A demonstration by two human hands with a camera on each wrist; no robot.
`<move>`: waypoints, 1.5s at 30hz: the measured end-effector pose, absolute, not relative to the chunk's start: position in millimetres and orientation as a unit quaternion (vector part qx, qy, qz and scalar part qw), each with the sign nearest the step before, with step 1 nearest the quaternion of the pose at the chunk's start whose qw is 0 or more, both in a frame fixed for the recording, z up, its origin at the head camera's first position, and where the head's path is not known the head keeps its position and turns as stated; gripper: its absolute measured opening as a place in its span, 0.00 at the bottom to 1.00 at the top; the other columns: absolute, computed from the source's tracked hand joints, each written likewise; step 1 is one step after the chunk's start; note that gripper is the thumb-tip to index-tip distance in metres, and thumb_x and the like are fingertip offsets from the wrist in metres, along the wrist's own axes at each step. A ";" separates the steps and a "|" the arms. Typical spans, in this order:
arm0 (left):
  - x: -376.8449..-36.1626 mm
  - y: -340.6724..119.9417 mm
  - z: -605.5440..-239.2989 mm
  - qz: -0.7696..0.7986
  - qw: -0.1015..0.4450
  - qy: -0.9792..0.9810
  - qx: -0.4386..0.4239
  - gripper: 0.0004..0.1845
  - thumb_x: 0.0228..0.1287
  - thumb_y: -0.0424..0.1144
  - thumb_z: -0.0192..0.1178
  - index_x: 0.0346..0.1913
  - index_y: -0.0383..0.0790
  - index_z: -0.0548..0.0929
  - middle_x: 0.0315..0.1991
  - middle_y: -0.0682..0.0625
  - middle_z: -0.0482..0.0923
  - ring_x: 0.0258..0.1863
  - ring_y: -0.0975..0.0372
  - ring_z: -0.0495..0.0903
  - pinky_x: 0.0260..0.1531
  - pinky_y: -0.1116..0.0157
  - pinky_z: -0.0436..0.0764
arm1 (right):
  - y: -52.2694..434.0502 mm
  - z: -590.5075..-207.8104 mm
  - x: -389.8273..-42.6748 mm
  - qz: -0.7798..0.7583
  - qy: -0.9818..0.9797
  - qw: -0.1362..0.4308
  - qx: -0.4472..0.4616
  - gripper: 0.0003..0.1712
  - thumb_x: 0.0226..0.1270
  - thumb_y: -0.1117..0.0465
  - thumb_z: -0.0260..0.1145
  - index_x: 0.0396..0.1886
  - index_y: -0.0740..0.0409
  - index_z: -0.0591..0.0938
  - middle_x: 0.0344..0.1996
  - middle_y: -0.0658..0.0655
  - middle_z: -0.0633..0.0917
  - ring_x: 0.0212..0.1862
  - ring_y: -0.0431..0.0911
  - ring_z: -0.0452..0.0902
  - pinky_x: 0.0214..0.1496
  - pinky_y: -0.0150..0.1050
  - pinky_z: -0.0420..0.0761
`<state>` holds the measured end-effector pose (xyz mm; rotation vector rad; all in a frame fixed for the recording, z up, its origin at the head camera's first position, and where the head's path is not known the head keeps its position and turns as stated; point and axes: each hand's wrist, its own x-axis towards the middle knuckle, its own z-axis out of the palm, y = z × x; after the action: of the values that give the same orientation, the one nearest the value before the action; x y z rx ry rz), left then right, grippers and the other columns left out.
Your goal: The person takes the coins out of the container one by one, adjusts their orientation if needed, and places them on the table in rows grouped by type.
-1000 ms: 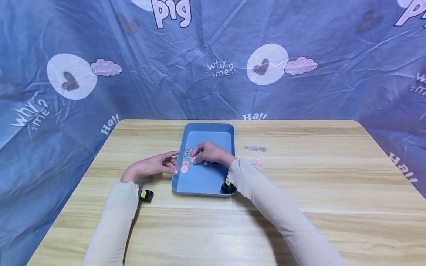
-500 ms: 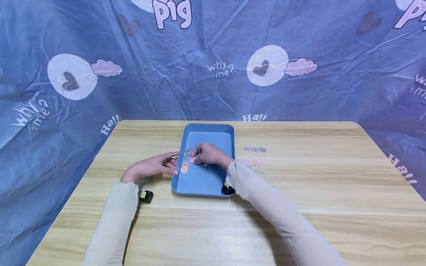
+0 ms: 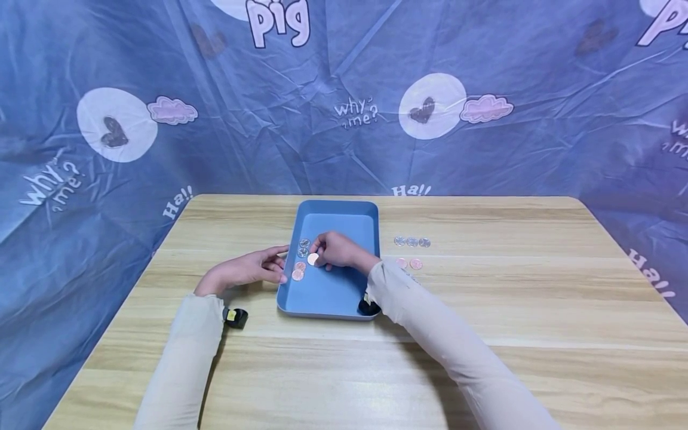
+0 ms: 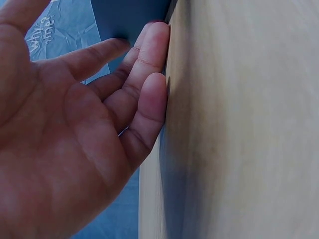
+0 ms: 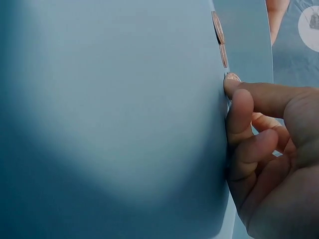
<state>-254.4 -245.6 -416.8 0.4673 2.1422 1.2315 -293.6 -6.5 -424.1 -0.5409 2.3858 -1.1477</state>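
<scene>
Blue tray (image 3: pixel 335 221) is our landmark. Head view: right hand (image 3: pixel 335 249) inside it, fingers curled, pinching a copper coin (image 3: pixel 313 259) tilted up off the floor; left hand (image 3: pixel 252 267) relaxed against the tray's left rim. Loose coins (image 3: pixel 411 241) lie right of it. We judge a coin pickup underway; next needs a clean lift.

Left wrist view: straight fingers (image 4: pixel 149 64) rest on the wooden table (image 4: pixel 249 124).

Right wrist view: fingertips (image 5: pixel 241 104) at the coin's edge. Printed blue cloth behind.
</scene>
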 end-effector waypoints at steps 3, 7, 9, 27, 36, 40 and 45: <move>-254.4 -245.7 -416.7 0.465 0.307 0.812 0.174 0.49 0.61 0.40 0.66 0.77 0.36 0.46 0.56 0.37 0.70 0.47 0.63 0.75 0.58 0.65 0.71 | -6.3 -424.0 -293.3 -0.427 0.856 0.220 -0.193 0.11 0.56 0.74 0.68 0.40 0.64 0.80 0.23 0.50 0.73 0.19 0.39 0.73 0.23 0.30 0.76; -254.9 -245.5 -417.1 0.463 0.306 0.813 0.175 0.49 0.61 0.41 0.66 0.77 0.36 0.47 0.56 0.37 0.70 0.47 0.63 0.75 0.59 0.64 0.71 | -6.0 -425.2 -294.4 -0.435 0.851 0.218 -0.197 0.11 0.56 0.75 0.68 0.39 0.64 0.79 0.22 0.51 0.73 0.19 0.40 0.72 0.23 0.30 0.77; -255.3 -245.4 -417.7 0.464 0.307 0.812 0.176 0.48 0.61 0.40 0.66 0.76 0.36 0.47 0.56 0.38 0.70 0.48 0.63 0.75 0.58 0.65 0.71 | -5.9 -425.9 -295.0 -0.436 0.850 0.217 -0.201 0.11 0.55 0.75 0.68 0.38 0.64 0.79 0.22 0.51 0.74 0.18 0.39 0.72 0.23 0.30 0.78; -255.4 -245.7 -418.4 0.472 0.313 0.806 0.173 0.49 0.61 0.41 0.67 0.76 0.35 0.46 0.55 0.38 0.70 0.47 0.63 0.75 0.56 0.68 0.72 | -0.3 -426.0 -295.6 -0.475 0.822 0.236 -0.207 0.07 0.60 0.68 0.69 0.37 0.62 0.81 0.19 0.51 0.76 0.16 0.40 0.74 0.23 0.33 0.79; -255.4 -246.9 -418.9 0.472 0.314 0.804 0.179 0.49 0.61 0.41 0.66 0.76 0.34 0.46 0.55 0.38 0.70 0.48 0.63 0.76 0.55 0.70 0.73 | 0.5 -416.1 -298.6 -0.525 0.805 0.223 -0.164 0.09 0.60 0.69 0.67 0.41 0.62 0.81 0.24 0.58 0.83 0.17 0.42 0.75 0.24 0.33 0.75; -254.9 -247.2 -418.1 0.469 0.313 0.807 0.178 0.49 0.62 0.41 0.66 0.76 0.35 0.46 0.55 0.38 0.70 0.48 0.63 0.75 0.56 0.68 0.73 | 1.5 -401.4 -298.3 -0.534 0.803 0.213 -0.157 0.11 0.60 0.67 0.68 0.43 0.59 0.81 0.28 0.66 0.85 0.19 0.44 0.77 0.24 0.35 0.69; -254.6 -246.4 -416.1 0.465 0.310 0.810 0.176 0.48 0.62 0.41 0.66 0.76 0.35 0.46 0.56 0.39 0.70 0.49 0.62 0.75 0.58 0.65 0.72 | 9.0 -375.9 -292.3 -0.563 0.785 0.212 -0.149 0.12 0.60 0.63 0.69 0.44 0.55 0.81 0.25 0.57 0.86 0.21 0.44 0.75 0.24 0.35 0.66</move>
<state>-254.6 -246.4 -416.1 0.4637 2.1394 1.2285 -292.3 9.0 -375.9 -0.4148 2.1796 -1.5652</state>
